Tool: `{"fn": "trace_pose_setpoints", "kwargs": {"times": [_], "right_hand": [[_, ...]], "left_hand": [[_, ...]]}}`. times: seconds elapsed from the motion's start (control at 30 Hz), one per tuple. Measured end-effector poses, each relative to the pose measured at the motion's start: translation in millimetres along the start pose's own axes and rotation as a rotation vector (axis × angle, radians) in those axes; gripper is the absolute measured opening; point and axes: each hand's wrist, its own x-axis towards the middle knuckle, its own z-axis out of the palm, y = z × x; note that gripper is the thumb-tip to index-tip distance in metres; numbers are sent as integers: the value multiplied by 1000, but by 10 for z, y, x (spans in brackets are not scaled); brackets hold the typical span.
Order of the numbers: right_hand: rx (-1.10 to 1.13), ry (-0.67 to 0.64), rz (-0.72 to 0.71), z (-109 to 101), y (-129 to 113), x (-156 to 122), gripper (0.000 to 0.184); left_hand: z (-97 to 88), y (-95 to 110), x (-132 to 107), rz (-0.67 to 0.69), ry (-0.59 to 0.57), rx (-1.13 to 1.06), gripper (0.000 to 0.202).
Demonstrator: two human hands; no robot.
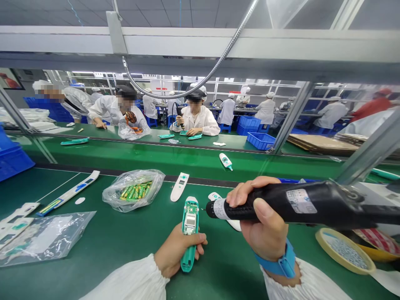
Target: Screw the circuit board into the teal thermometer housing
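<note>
My left hand (pixel 175 250) is wrapped round an open teal thermometer housing (pixel 188 260), its bare circuit board and metal frame facing up. In my right hand (pixel 265 233) is a black electric screwdriver (pixel 281 202), held level. Its bit points left, a short way from the housing's upper right edge and apart from it. A white cover with a small window (pixel 179 187) lies just beyond the housing. Another white cover (pixel 234 225) is partly hidden behind the screwdriver. To the right stands a round yellowish dish (pixel 319 241) of small screws.
A plastic bag (pixel 110 193) of green batteries lies left of centre. Further left are a white strip (pixel 75 191) and a clear bag (pixel 59 233). On the green conveyor rests a white thermometer (pixel 225 161). Co-workers sit opposite; a metal conduit (pixel 215 66) hangs overhead.
</note>
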Motion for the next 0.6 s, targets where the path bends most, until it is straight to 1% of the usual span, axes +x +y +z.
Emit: {"fn": "trace_pose_setpoints", "kwargs": {"times": [0.1,0.23,0.4,0.6], "right_hand": [[-20,-1,5,-8,21,1,16],[-35,10,43,-12,80,-23,18],[-31,21,89,4,113,-43,20],[-49,9,112,9,118,-53,19]], "left_hand": [[28,-56,-11,21,-5,84,37],[28,-101,7,70,21,143,39],[24,-108,28,112,28,174,37],[27,-104,23,127,16,194,36]]}}
